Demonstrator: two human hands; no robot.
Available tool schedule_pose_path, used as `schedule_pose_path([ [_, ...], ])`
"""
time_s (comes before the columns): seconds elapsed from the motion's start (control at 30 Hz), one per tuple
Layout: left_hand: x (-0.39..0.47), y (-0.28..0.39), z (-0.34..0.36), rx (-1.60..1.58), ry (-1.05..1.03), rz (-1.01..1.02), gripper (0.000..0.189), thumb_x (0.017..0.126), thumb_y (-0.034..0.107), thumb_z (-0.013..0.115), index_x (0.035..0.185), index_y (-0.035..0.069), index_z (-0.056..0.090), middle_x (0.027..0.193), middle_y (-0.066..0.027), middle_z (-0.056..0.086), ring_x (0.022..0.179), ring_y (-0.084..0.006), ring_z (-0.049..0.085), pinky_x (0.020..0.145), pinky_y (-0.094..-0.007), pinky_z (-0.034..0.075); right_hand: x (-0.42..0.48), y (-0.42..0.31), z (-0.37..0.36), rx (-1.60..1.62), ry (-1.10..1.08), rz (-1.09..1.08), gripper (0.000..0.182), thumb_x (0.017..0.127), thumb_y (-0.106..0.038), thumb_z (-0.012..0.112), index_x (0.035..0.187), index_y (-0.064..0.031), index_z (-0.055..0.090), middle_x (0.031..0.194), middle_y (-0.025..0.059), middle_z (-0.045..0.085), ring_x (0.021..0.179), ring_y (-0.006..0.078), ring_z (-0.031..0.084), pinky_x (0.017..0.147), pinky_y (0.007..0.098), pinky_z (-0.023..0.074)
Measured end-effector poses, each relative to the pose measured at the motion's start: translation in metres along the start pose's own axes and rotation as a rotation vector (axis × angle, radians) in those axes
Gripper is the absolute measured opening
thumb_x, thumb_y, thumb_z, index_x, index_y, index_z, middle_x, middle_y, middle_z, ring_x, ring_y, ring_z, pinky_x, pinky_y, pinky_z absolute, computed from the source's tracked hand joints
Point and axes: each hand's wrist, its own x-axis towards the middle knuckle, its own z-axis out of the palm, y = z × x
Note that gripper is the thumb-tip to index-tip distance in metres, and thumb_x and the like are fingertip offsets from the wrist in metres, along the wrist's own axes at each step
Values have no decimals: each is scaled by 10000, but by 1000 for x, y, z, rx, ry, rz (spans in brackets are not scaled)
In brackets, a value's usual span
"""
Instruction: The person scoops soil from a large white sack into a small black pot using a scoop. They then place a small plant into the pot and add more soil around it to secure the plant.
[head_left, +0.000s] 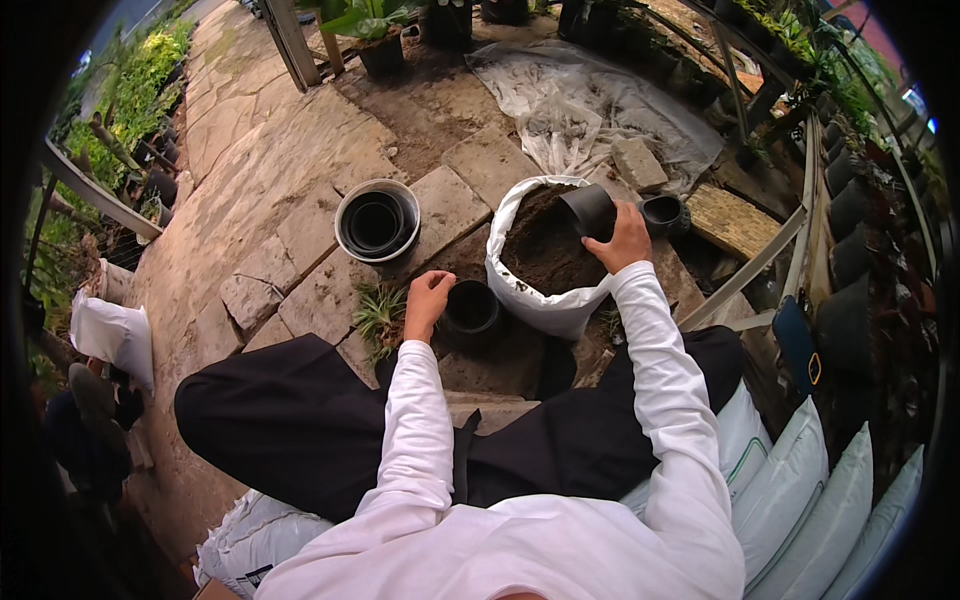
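My right hand (627, 238) grips a small black plastic pot (587, 208), tilted over the dark potting soil (536, 244) inside a white sack (551, 309) with a rolled-down rim. Beside a black plastic nursery pot (471, 315) on the paving is my left hand (429, 298), its thumb and fingertips close together. It appears to hold nothing, and whether it touches that pot's rim I cannot tell. A small spider-type plant (380, 315) with narrow striped leaves sits just left of my left hand. The inside of the tilted pot is turned away from view.
A pale bucket (410, 247) of nested black pots stands on the stone slabs. Past the sack are a black clog (664, 214), a concrete block (639, 163) and a plastic sheet (592, 97). Full white bags (780, 457) lean at right; at left, a person (90, 427) is partly visible.
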Motion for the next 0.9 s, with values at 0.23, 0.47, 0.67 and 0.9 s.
schedule_pose_path([
  [0.23,-1,0,2,11,-2,2,281,960,233,695,1105,-4,735,954,-23,736,837,-98,637,724,-257,472,-10,-11,5,85,-332,17,959,634,-540,891,1316,60,581,1196,215,651,1149,351,636,1013,396,506],
  [0.47,-3,3,2,-6,0,-11,270,962,229,693,1099,0,736,955,-20,733,825,-94,629,717,-256,470,0,-1,-4,387,-277,174,955,609,-547,928,1260,86,634,935,145,719,833,205,691,784,316,558],
  [0.67,2,-4,2,-21,-17,32,266,965,222,688,1096,-4,737,949,-26,730,841,-98,628,750,-259,475,3,7,4,724,-351,182,917,650,-509,930,1282,79,620,972,112,716,830,173,667,781,315,550],
  [0.9,-7,9,3,-3,19,16,269,926,201,708,1061,-28,749,923,-81,756,834,-136,676,779,-298,524,-25,-47,2,659,-193,-213,902,658,-399,940,1339,42,544,1158,123,651,885,196,655,825,332,545],
])
